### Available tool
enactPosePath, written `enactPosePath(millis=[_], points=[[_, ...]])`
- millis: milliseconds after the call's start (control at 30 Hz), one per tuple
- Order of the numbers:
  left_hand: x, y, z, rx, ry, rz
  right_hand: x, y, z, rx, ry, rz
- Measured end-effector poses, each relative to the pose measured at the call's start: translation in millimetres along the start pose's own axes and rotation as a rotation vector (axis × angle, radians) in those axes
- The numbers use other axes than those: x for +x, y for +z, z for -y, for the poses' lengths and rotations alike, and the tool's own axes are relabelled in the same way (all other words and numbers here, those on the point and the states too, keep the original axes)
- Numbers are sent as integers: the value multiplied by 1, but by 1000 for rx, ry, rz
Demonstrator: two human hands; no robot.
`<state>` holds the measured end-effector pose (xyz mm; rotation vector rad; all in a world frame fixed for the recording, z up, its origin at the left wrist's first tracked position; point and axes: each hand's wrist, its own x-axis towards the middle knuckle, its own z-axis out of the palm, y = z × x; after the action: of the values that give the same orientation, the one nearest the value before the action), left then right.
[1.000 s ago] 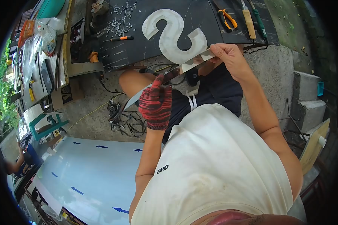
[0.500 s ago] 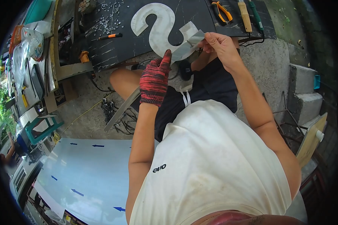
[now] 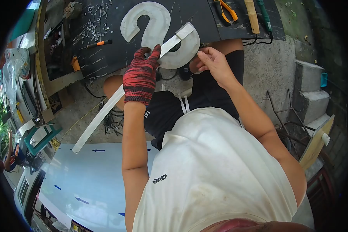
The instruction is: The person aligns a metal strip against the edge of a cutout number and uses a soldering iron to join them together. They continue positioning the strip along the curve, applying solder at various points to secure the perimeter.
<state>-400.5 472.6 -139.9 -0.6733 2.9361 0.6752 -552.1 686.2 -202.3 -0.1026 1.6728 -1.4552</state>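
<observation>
A long, thin metal strip point(image 3: 98, 118) runs through my left hand point(image 3: 138, 79), which wears a red and black knit glove and is closed around it. Its upper end lies slantwise over the lower curve of a grey S-shaped plate point(image 3: 154, 40), with a short bent section at the tip. The lower end reaches down past my left forearm. My right hand point(image 3: 215, 65), bare, is beside the right edge of the plate, its fingers loosely curled and apart from the strip. The plate rests on a dark marbled board point(image 3: 116, 38) and juts over its near edge.
Small metal bits point(image 3: 94, 27) lie scattered on the board, near a screwdriver-like tool with an orange band point(image 3: 98, 43). Orange pliers point(image 3: 225, 12), a wooden-handled tool point(image 3: 252, 17) and a green-handled tool point(image 3: 263, 15) lie at the right. A large pale sheet with blue arrows point(image 3: 92, 174) is at lower left.
The strip has swung from along the plate's lower right curve to a slant across it. My right hand has let go of its end and moved slightly down; my left hand has shifted left.
</observation>
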Motion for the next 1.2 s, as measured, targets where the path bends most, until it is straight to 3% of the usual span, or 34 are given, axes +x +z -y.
enactPosePath(millis=[367, 633, 1200], points=[[5, -5, -5, 33, -9, 56, 8, 3, 1, 81, 78, 196], [9, -4, 2, 172, 73, 34, 11, 8, 4, 107, 92, 192], [15, -18, -20, 128, 102, 4, 12, 9, 3, 123, 59, 189]])
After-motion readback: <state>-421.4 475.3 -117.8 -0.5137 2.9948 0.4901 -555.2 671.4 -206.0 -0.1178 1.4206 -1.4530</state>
